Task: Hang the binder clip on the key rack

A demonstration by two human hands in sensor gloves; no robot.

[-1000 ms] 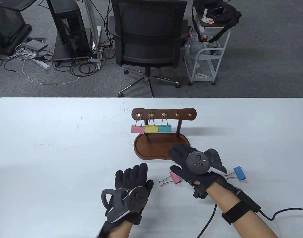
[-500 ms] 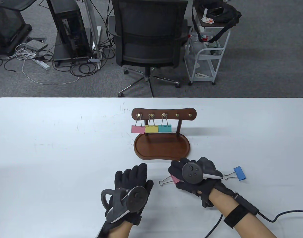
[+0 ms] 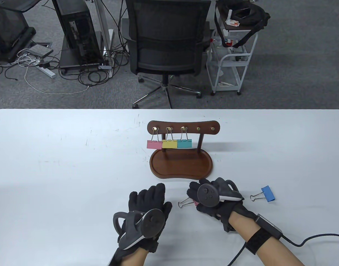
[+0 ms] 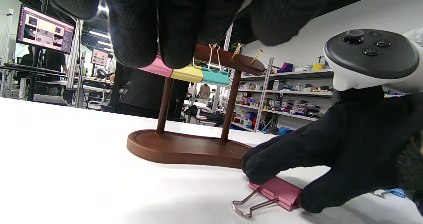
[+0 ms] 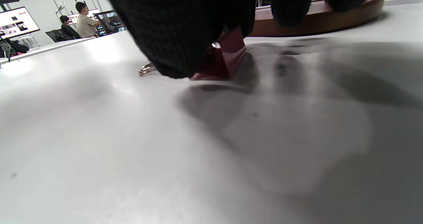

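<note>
A brown wooden key rack [image 3: 183,127] stands mid-table with a pink, a yellow and a teal binder clip hanging on its three left hooks; its two right hooks are bare. A loose pink binder clip [image 4: 277,192] lies on the table in front of the rack base. My right hand [image 3: 195,201] is down on it, with thumb and a finger pinching its body on both sides; its wire handle [image 3: 184,203] sticks out to the left. The clip also shows in the right wrist view [image 5: 224,58]. My left hand [image 3: 150,194] rests flat on the table, empty.
A blue binder clip [image 3: 267,193] lies on the table right of my right hand. The rack's tray base [image 3: 180,166] is just beyond both hands. A cable runs from my right wrist off the bottom right edge.
My right hand has drawn back from the rack base, come down on the loose pink clip and taken it between the fingers. My left hand has not moved.
</note>
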